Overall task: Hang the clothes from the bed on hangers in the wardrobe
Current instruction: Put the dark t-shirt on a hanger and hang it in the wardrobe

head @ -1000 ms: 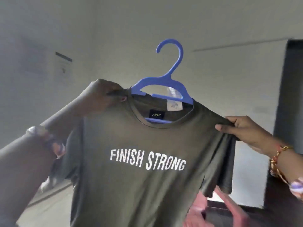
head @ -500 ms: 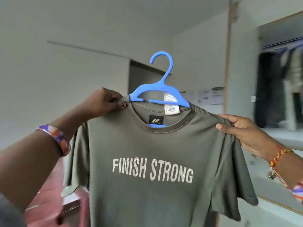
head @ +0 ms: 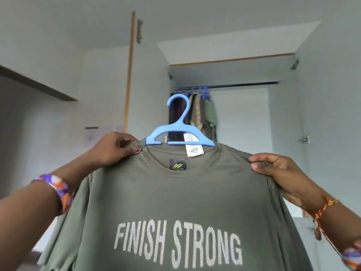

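1. Left hand (head: 115, 149) pinches olive T-shirt (head: 175, 202) at the shoulder beside the collar.
2. Right hand (head: 277, 173) fingers clamp the other shoulder.
3. Shirt sits on blue hanger (head: 179, 133), held up before the open wardrobe (head: 230, 98).

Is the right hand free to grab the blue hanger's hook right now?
Probably not yet. The right hand is pinching the shirt at its shoulder, so it would have to let go first. The hook itself sticks up with nothing covering it.
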The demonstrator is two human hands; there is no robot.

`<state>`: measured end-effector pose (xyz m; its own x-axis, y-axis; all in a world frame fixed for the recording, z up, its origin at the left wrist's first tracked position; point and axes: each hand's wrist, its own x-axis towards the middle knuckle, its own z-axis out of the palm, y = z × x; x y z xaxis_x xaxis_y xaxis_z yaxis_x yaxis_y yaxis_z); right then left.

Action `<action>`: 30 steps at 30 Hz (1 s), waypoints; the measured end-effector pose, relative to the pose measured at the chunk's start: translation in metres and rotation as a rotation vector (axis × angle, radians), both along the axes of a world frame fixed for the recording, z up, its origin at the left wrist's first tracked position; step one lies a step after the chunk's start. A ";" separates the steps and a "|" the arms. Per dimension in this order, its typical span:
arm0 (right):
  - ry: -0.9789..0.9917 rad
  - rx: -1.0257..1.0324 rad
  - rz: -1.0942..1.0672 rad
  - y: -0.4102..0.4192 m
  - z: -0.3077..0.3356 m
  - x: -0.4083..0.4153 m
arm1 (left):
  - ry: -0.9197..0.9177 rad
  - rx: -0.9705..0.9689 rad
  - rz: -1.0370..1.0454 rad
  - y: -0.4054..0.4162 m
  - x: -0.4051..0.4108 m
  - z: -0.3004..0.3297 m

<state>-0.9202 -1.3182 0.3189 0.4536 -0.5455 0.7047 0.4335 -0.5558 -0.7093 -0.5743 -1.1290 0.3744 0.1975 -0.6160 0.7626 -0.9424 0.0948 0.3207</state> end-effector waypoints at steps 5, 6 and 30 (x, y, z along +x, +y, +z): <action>-0.061 -0.103 -0.320 -0.100 0.029 -0.010 | -0.101 -0.123 0.062 -0.152 0.001 0.018; -0.058 -0.125 -0.375 -0.116 0.032 -0.010 | -0.098 -0.113 0.046 -0.177 -0.002 0.020; -0.239 -0.399 -0.964 -0.541 0.123 0.069 | -0.578 -0.006 0.209 -0.617 0.040 0.121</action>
<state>-0.8513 -1.8590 0.4415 -0.2194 -0.3102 0.9250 -0.2093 -0.9111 -0.3551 -0.5347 -1.7460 0.4951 -0.1325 -0.6040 0.7859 -0.9626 -0.1106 -0.2473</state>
